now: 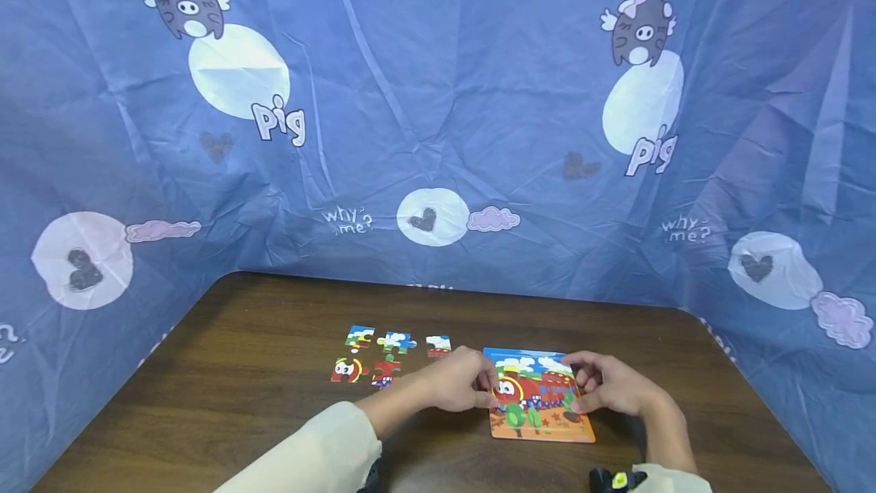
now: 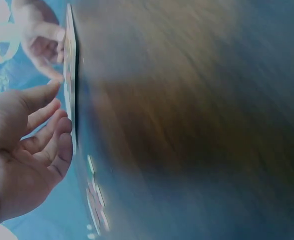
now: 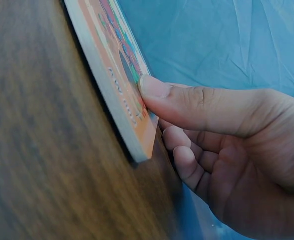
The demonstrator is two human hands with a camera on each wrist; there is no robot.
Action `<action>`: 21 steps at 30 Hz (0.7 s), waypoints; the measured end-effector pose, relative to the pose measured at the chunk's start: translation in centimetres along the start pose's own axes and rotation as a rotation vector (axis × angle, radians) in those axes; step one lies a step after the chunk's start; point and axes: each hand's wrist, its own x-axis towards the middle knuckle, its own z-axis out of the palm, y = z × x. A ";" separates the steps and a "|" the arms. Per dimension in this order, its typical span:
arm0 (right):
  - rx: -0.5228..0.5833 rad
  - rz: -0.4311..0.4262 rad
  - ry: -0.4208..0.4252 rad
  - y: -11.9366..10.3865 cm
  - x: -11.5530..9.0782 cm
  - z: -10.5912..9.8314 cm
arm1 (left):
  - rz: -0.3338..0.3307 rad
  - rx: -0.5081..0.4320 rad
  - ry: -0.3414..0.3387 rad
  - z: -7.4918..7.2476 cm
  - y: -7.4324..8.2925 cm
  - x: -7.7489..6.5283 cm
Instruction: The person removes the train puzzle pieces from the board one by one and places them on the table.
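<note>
A square jigsaw puzzle board (image 1: 541, 426) with a red cartoon train and an orange lower border lies flat on the table. At its left edge is my left hand (image 1: 460, 380), fingers loosely bent; in the left wrist view the fingertips (image 2: 64, 125) are at the board's edge and grip nothing visible. My right hand (image 1: 619, 385) holds the right edge. Seen from the right wrist, its thumb (image 3: 154, 86) presses on the board's face (image 3: 137, 107), while the other fingers curl beside the edge, the index finger mostly hidden.
Several loose jigsaw pieces lie left of the board, among them one with an eye (image 1: 347, 370) and one with white cloud (image 1: 395, 341). They rest on the brown wooden table (image 1: 260, 371). A blue printed cloth (image 1: 438, 135) hangs around the table's far and side edges.
</note>
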 end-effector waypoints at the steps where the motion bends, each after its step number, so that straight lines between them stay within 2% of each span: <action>1: 0.000 -0.001 0.000 0.0 0.0 0.0 | 0.007 -0.001 -0.008 0.1 0.2 0.2; 6: 0.003 0.007 -0.001 -0.2 0.0 0.1 | 0.013 0.013 -0.080 1.0 1.2 0.8; 11: 0.008 0.008 -0.003 -0.1 0.1 0.0 | 0.002 0.099 -0.087 1.7 1.6 1.3; 18: 0.007 0.002 -0.005 0.0 0.0 0.0 | -0.149 0.021 -0.075 2.1 1.8 1.9; 21: 0.011 0.004 -0.006 0.1 -0.1 0.0 | -0.184 0.016 -0.073 2.1 1.7 2.1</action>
